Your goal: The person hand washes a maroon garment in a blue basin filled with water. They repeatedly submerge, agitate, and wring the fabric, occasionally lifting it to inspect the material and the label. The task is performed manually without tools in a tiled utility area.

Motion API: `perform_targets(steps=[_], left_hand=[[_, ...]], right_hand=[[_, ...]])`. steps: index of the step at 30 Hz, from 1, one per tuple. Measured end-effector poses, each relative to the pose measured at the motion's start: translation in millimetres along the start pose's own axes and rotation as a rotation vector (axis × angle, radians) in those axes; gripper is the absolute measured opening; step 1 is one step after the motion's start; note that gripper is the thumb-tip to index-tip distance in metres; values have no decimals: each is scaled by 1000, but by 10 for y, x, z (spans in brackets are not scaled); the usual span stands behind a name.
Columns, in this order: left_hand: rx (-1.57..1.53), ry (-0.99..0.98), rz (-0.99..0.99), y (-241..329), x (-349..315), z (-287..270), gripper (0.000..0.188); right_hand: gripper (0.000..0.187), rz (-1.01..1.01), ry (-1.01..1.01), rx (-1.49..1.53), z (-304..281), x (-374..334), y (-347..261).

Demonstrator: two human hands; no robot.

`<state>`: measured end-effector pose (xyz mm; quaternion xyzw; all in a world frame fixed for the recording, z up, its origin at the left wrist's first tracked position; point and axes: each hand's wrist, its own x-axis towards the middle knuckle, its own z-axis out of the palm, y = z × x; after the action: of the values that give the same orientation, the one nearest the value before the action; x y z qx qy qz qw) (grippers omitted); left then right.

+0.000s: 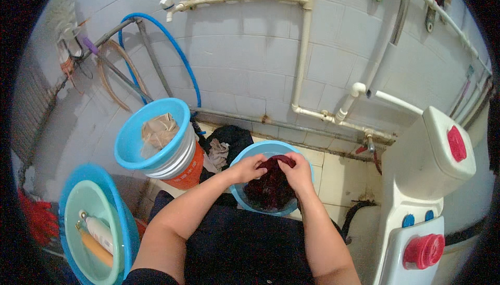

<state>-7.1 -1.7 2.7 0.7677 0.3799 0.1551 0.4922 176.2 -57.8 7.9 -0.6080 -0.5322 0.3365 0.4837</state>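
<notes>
A dark maroon garment lies bunched in a light blue plastic basin on the floor in front of me. My left hand pinches the cloth at its upper left. Close beside it, my right hand grips the cloth's upper right edge. Between the two hands a fold of the cloth is raised near the basin's far rim. The lower part of the garment rests down in the basin, and how much water is there I cannot tell.
To the left, a blue basin with beige cloth sits on an orange-and-white bucket. Nearer stand nested basins holding bottles. Dark clothes lie behind my basin. A white toilet is at right; pipes run along the tiled wall.
</notes>
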Motion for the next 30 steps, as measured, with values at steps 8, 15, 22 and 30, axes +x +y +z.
perform_targets(steps=[8,15,22,30], left_hand=[[160,352,-77,-1,7,293,23],[630,383,-108,-346,-7,443,23],[-169,393,-234,-296,-49,45,26],[-481,430,99,757,-596,-723,37]], right_hand=[[9,192,-20,436,-176,-45,-130],[11,152,110,668,-342,-76,-351],[14,135,217,495,-537,-89,-150],[17,-117,361,134,-588,-215,-356]])
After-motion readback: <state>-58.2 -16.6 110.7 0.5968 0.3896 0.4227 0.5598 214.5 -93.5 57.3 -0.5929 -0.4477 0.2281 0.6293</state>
